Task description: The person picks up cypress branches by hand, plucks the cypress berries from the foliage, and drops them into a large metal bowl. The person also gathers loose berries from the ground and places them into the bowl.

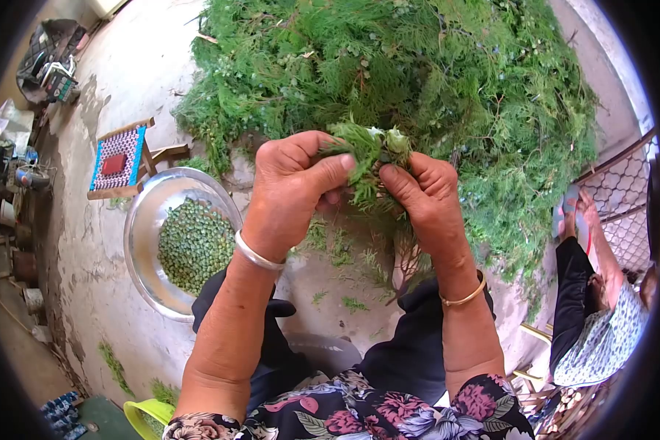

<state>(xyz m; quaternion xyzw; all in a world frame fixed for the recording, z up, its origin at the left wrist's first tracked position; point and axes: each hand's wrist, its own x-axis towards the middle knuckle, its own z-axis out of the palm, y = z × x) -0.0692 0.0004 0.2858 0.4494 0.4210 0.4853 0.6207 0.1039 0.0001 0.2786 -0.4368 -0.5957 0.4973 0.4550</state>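
Observation:
A small green evergreen sprig (370,165) with pale cones is held up between my two hands, above the floor in front of my knees. My left hand (297,180) pinches its feathery leaves between thumb and fingers. On the other side, my right hand (424,192) grips the sprig near the cones, thumb and forefinger pressed together. Some fingertips are hidden behind the greenery. Left of my left forearm, a wide metal basin (143,242) holds a heap of small green cones (194,246).
A big pile of cut evergreen branches (411,66) spreads ahead. A woven-seat stool (121,158) stands beyond the basin. Another person (601,315) sits at the right by a wire mesh panel (620,191). A yellow-green container (143,418) is at lower left; bags and clutter line the left wall.

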